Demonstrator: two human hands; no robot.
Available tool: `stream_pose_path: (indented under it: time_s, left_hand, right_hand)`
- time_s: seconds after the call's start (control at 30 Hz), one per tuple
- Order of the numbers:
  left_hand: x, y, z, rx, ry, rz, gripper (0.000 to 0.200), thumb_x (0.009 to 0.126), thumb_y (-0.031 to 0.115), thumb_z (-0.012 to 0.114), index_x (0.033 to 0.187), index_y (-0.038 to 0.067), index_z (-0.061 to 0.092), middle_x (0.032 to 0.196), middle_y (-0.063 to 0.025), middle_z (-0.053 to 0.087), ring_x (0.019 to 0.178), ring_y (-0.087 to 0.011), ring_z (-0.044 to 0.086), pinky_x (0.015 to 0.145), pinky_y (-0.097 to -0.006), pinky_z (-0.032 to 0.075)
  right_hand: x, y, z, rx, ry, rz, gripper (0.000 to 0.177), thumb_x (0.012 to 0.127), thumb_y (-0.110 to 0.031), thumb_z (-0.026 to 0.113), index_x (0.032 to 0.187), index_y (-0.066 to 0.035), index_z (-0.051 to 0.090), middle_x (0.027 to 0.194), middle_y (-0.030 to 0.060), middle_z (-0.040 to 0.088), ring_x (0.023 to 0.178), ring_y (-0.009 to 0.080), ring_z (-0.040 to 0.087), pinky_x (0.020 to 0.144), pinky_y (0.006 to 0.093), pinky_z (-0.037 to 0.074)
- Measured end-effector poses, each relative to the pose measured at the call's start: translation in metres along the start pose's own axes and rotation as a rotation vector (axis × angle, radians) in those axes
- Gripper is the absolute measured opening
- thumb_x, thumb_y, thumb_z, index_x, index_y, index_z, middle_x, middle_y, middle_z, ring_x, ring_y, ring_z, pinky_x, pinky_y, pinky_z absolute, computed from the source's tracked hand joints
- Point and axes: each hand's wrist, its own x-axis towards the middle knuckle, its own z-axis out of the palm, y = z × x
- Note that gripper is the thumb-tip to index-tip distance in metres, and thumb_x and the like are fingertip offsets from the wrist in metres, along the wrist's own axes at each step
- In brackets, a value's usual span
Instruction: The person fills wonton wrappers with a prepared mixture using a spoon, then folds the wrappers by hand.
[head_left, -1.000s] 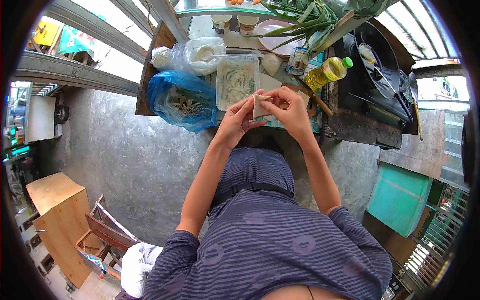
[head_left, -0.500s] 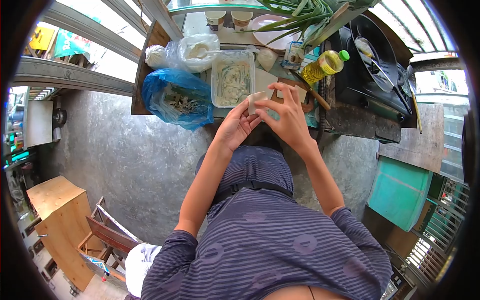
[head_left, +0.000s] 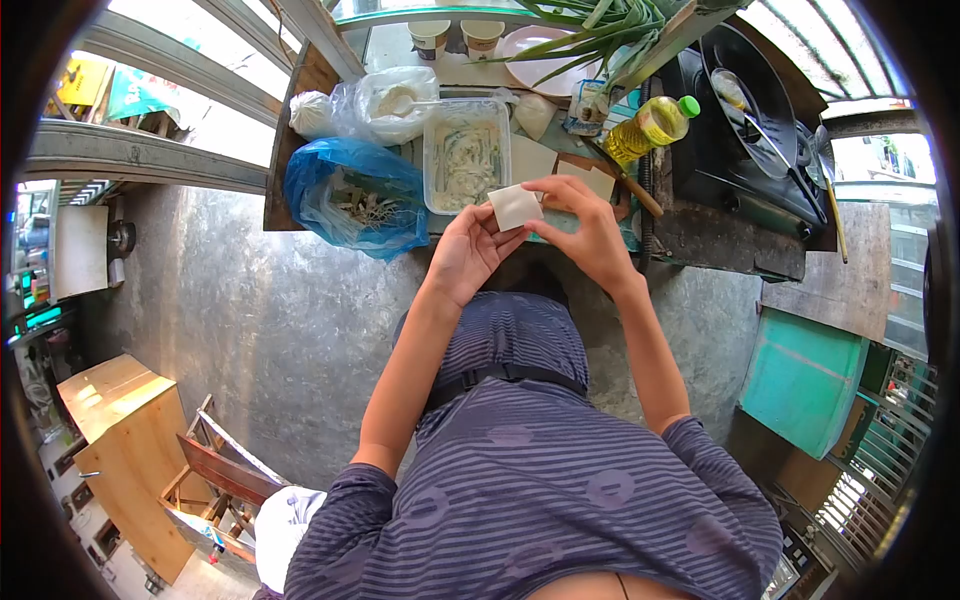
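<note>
A pale square wonton wrapper (head_left: 516, 207) is held up between my hands, its flat face towards me. My left hand (head_left: 468, 252) pinches it by the left and lower edge, palm partly turned up. The fingers and thumb of my right hand (head_left: 588, 228) close on its right edge. Just behind and left of the wrapper stands a clear plastic tub (head_left: 432, 165) with a pale, green-flecked mixture smeared inside. More pale square sheets (head_left: 590, 180) lie on a brown board behind my right hand. Next to them rests a knife (head_left: 640, 195) with a wooden handle.
A blue plastic bag (head_left: 310, 190) with root-like scraps sits left of the tub. Behind are a bag of white powder (head_left: 390, 95), paper cups (head_left: 429, 40) and leafy greens (head_left: 600, 30). An oil bottle (head_left: 640, 132) and a black wok (head_left: 750, 60) on a stove stand at right.
The wrapper has tilted flat, so more of its face shows. My right hand's raised fingers have lowered onto its edge. My left hand stays nearly in place.
</note>
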Motion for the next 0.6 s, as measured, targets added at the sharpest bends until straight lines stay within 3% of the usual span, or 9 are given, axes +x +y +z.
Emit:
stream_pose_path:
  time_s: [0.1, 0.2, 0.27, 0.6]
  left_hand:
    - [-0.004, 0.004, 0.003, 0.054, 0.04, -0.003, 0.033, 0.093, 0.012, 0.037, 0.118, -0.006, 0.047, 0.115, -0.0176, 0.058, 0.102, -0.0291, 0.06, 0.097, -0.0382, 0.046]
    - [-0.008, 0.007, 0.006, 0.116, 0.048, 0.013, 0.035, 0.093, 0.012, 0.037, 0.121, -0.006, 0.046, 0.116, -0.0187, 0.057, 0.103, -0.0292, 0.06, 0.097, -0.0387, 0.046]
    - [-0.009, 0.01, 0.007, 0.149, 0.01, 0.042, 0.037, 0.093, 0.012, 0.038, 0.124, -0.006, 0.044, 0.116, -0.0189, 0.057, 0.104, -0.0289, 0.06, 0.097, -0.0387, 0.046]
    - [-0.016, 0.022, 0.004, 0.196, -0.032, 0.076, 0.039, 0.095, 0.017, 0.04, 0.129, -0.003, 0.043, 0.117, -0.016, 0.058, 0.105, -0.0232, 0.06, 0.097, -0.0338, 0.045]
  right_hand:
    - [0.0, -0.01, -0.007, 0.063, -0.063, 0.021, 0.036, 0.072, -0.006, 0.069, 0.108, -0.011, 0.064, 0.106, 0.0071, 0.06, 0.094, 0.0253, 0.06, 0.083, 0.0349, 0.047]
    - [-0.001, 0.003, -0.001, -0.005, -0.02, -0.147, 0.037, 0.073, -0.004, 0.068, 0.109, -0.012, 0.064, 0.11, 0.0079, 0.06, 0.099, 0.0267, 0.059, 0.087, 0.0352, 0.046]
    - [-0.003, -0.001, 0.0, -0.019, -0.007, -0.134, 0.036, 0.073, -0.003, 0.067, 0.108, -0.012, 0.064, 0.111, 0.0086, 0.06, 0.101, 0.027, 0.058, 0.087, 0.0352, 0.046]
    - [-0.001, 0.001, 0.014, -0.098, 0.038, -0.216, 0.033, 0.073, 0.001, 0.066, 0.103, -0.011, 0.067, 0.108, 0.0087, 0.062, 0.099, 0.0261, 0.058, 0.086, 0.0346, 0.045]
